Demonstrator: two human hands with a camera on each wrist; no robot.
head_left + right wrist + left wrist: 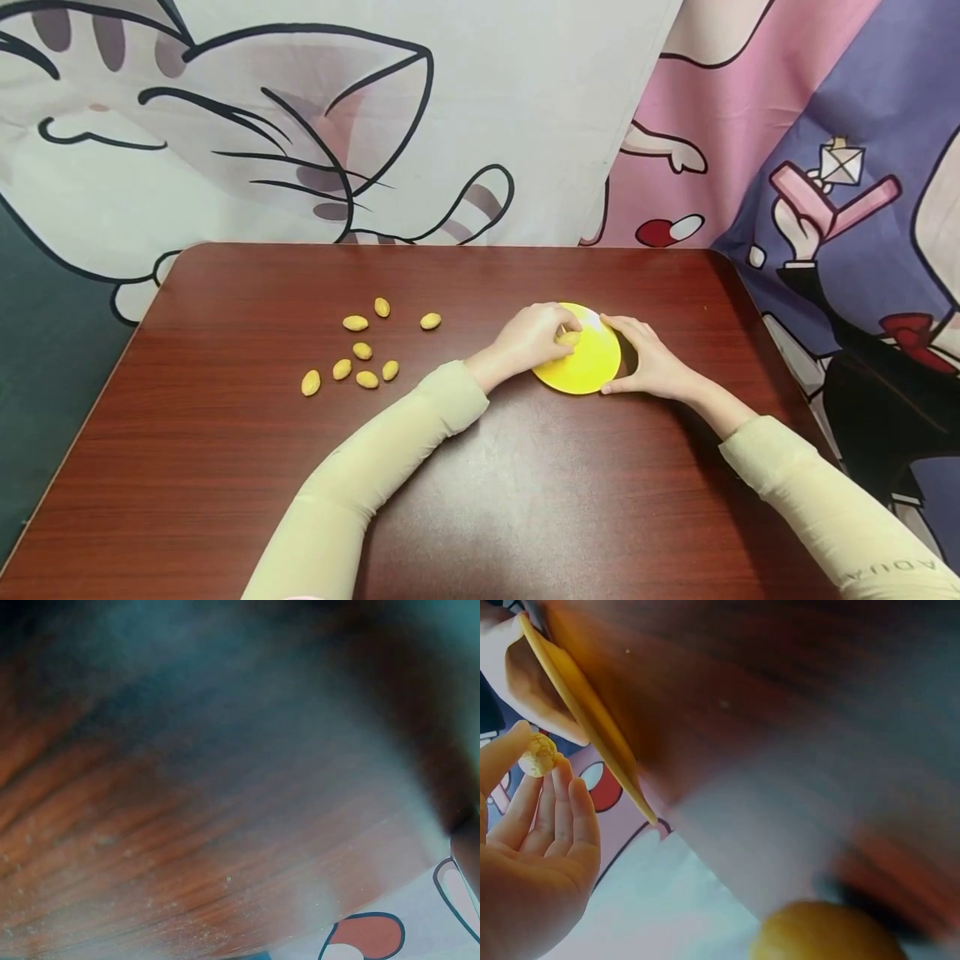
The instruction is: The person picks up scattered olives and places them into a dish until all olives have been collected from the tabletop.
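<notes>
My left hand (534,335) pinches a small yellow lemon-shaped piece (569,338) between thumb and fingers above the yellow plate (581,375). In the left wrist view the piece (538,755) has a bumpy skin, and the left hand (544,847) reaches in from the lower left. The round plate (592,724) shows there nearly edge-on. With thumb and fingers spread around its right rim, my right hand (651,360) holds the plate on the table. The right wrist view shows neither that hand's grip nor the plate.
Several more yellow lemon-shaped pieces (362,352) lie scattered on the brown table (465,500), left of the plate. A large blurred yellow shape (825,934) fills the bottom of the left wrist view. Behind the table hangs a cartoon-printed cloth (525,100).
</notes>
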